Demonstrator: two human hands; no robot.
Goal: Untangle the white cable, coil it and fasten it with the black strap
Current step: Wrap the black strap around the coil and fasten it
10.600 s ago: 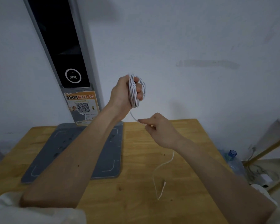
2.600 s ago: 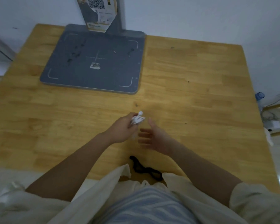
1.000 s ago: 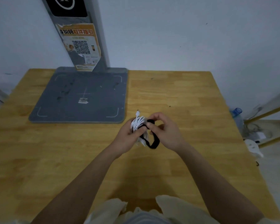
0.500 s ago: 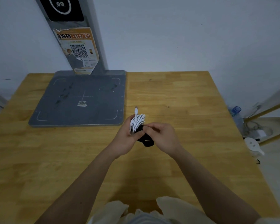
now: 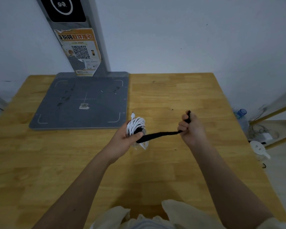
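1. Two hands work above the middle of the wooden table [image 5: 180, 96], just off the right front corner of the grey base plate [image 5: 82, 100], so the bundle has open air around it and the strap can swing freely.
2. The left hand [image 5: 122, 141] closes its fingers around the white cable [image 5: 135, 125], which is already coiled; squeezing the loops probably keeps them from springing apart, and one plug end pokes up from the top.
3. One end of the black strap [image 5: 158, 135] sits at the coil, under the left thumb as far as I can tell, which anchors it.
4. The right hand [image 5: 192, 128] is curled into a fist on the strap's other end and holds it out to the right, well apart from the coil, so the strap runs nearly taut.
5. I judge that tension is there to cinch the wrap snugly; fastening is not yet done.
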